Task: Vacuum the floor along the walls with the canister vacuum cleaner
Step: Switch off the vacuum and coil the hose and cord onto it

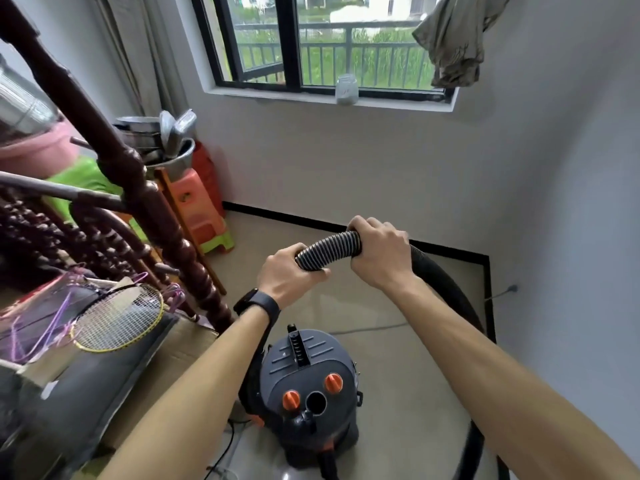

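Both hands [294,271] [379,258] around the hose [329,249]

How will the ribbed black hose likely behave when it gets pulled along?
Probably floppy: the hose arches between the left hand and right hand and loops down beyond. Its ribs should give a sure grip. A hard tug might drag or tip the upright canister.

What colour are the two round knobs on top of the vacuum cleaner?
Orange, both knobs, against the dark grey vacuum cleaner body. The head view shows them plainly.
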{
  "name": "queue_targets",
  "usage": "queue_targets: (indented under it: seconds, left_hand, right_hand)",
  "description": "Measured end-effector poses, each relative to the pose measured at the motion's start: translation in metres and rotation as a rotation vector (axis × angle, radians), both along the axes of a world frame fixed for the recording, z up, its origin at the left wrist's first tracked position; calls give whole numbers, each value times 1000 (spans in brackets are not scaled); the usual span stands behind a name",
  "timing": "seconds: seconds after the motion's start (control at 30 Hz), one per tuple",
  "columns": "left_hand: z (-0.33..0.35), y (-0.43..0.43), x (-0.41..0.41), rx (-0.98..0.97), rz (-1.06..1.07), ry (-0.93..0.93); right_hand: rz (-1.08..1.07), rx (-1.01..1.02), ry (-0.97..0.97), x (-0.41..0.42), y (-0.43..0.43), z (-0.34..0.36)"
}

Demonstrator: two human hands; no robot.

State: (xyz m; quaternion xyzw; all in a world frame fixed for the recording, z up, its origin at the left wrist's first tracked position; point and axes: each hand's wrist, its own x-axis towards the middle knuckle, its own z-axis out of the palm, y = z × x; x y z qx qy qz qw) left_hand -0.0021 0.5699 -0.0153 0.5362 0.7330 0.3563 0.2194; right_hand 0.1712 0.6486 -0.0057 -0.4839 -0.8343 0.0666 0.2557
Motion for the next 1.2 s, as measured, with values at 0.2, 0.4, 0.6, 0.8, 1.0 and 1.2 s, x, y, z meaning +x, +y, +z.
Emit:
queue_targets:
  seconds: [0.2,0.4,0.6,0.8,1.0,1.2]
  left_hand:
    - [-35,-53,-29,12,315,-470]
    - [-85,-119,-36,142,738,-949]
    - [-139,-140,-10,68,874,-1125]
    - [-170,-133,-3,-11,933,-1035]
    - [-181,-132,-12,-220,767,-819]
    - [-172,-105,5,-306,474,-209]
  right_hand:
    - [-152,-95,75,27,-2,-67]
    - [-400,-489,73,82,-16,-163]
    - [-395,-429,192,41,-22,-162]
    - [-355,-333,182,22,-6,-141]
    - [-339,-370,101,25,-10,-151]
    - [-196,-402,-30,3,-33,-163]
